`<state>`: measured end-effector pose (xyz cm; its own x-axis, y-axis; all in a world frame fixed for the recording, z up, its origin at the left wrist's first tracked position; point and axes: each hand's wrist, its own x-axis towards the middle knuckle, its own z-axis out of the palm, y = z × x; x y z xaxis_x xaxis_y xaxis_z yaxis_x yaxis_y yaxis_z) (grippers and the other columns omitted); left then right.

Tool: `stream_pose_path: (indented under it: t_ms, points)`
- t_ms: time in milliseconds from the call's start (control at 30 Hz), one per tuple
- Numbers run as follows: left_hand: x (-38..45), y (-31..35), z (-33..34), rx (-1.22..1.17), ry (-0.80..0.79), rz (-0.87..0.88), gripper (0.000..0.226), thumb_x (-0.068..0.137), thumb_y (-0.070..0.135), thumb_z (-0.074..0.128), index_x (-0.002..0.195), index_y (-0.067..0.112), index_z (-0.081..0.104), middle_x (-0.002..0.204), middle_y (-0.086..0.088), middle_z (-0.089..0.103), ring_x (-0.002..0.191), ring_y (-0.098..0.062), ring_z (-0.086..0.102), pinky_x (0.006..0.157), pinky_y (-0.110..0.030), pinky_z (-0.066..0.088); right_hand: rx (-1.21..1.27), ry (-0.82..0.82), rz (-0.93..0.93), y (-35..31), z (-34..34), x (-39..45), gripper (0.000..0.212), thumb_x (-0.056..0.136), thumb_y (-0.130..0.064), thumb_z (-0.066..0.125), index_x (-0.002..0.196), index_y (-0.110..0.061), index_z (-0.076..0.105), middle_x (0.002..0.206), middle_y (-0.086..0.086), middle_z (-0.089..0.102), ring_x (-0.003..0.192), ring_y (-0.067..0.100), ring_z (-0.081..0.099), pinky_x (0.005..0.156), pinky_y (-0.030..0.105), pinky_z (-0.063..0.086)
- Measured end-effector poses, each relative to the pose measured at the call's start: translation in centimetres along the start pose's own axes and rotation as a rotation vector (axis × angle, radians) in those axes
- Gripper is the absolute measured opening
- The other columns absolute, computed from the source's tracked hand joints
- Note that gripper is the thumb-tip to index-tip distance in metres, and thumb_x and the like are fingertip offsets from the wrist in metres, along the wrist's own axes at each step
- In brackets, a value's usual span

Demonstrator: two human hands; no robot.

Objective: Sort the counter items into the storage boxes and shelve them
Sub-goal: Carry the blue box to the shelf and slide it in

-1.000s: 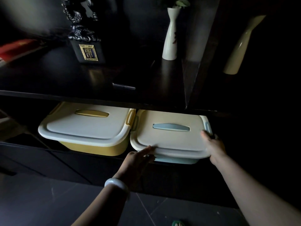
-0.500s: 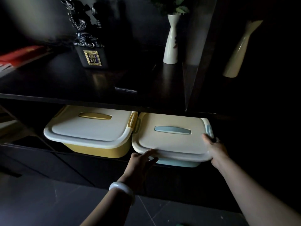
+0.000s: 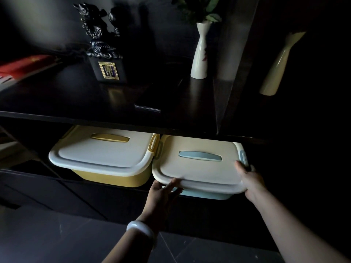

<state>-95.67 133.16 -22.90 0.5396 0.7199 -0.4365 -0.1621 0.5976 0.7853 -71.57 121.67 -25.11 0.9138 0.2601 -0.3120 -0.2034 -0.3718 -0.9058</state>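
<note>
- The blue box (image 3: pixel 201 168) is sitting on the low shelf (image 3: pixel 114 188), partly under the dark counter (image 3: pixel 95 103) above, with its front edge hanging out past the shelf lip.
- The yellow box (image 3: pixel 102 158) is lying just beside it on the left, their side latches close together or touching; which, I cannot tell.
- The left hand (image 3: pixel 161 192) is meeting the blue box at its front left corner, fingers fairly straight and lying along the lid rim and the wall below it.
- The right hand (image 3: pixel 250 179) is holding the front right corner, thumb resting on top of the lid and the palm against the rim; its other fingers are hidden under the edge, so how far they are curling I cannot tell.
- Both lids are sitting closed, so the sorting looks finished and the shelving step is in hand.
- Judging by the overhang, the blue box is not yet fully home.
- The next move is calling for an even, level push from both corners, keeping the box square so it is not jamming against the yellow box.
- A vase (image 3: pixel 200 54) and a statue (image 3: pixel 102 44) are standing on the counter.
</note>
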Motion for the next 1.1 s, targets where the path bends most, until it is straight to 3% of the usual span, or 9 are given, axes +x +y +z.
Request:
stream_pose_path:
  t_ms: [133, 367, 700, 833, 1100]
  points:
    - [0.02, -0.22, -0.19, -0.002, -0.002, 0.003, 0.035, 0.091, 0.001, 0.059, 0.125, -0.008, 0.052, 0.116, -0.025, 0.066, 0.111, -0.037, 0.061, 0.101, -0.051, 0.047, -0.019, 0.011, -0.006, 0.09, -0.04, 0.01, 0.043, 0.088, -0.039, 0.065, 0.117, -0.008, 0.058, 0.103, 0.014, 0.063, 0.09, 0.027, 0.06, 0.081, 0.038, 0.05]
    - [0.52, -0.48, -0.27, -0.019, 0.017, -0.006, 0.035, 0.089, 0.0, 0.06, 0.123, -0.009, 0.053, 0.118, -0.027, 0.063, 0.101, -0.032, 0.063, 0.1, -0.051, 0.047, -0.002, 0.011, -0.016, -0.07, 0.06, -0.16, 0.041, 0.089, -0.036, 0.065, 0.118, -0.008, 0.058, 0.101, 0.011, 0.061, 0.088, 0.023, 0.057, 0.077, 0.033, 0.046]
    - [0.64, -0.43, -0.52, -0.006, 0.026, -0.019, 0.035, 0.088, 0.001, 0.062, 0.121, -0.009, 0.055, 0.116, -0.027, 0.065, 0.107, -0.039, 0.061, 0.093, -0.046, 0.052, 0.016, 0.0, -0.026, -0.14, 0.03, -0.31, 0.043, 0.089, -0.033, 0.065, 0.122, -0.006, 0.056, 0.107, 0.013, 0.061, 0.09, 0.022, 0.056, 0.078, 0.032, 0.044]
    - [0.19, -0.2, -0.35, 0.019, 0.013, -0.013, 0.027, 0.09, 0.002, 0.062, 0.116, -0.003, 0.059, 0.112, -0.021, 0.068, 0.103, -0.034, 0.063, 0.095, -0.046, 0.052, -0.014, -0.008, -0.024, -0.13, -0.01, -0.31, 0.046, 0.089, -0.037, 0.064, 0.124, -0.008, 0.055, 0.113, 0.013, 0.062, 0.102, 0.03, 0.06, 0.087, 0.037, 0.048]
    - [-0.04, 0.12, -0.56, 0.057, -0.025, -0.033, 0.04, 0.089, 0.006, 0.064, 0.124, -0.011, 0.053, 0.111, -0.018, 0.069, 0.102, -0.03, 0.066, 0.091, -0.039, 0.055, -0.158, -0.033, -0.021, -0.58, -0.41, -0.4, 0.055, 0.091, -0.042, 0.059, 0.132, -0.006, 0.049, 0.126, 0.017, 0.057, 0.113, 0.032, 0.056, 0.088, 0.033, 0.043]
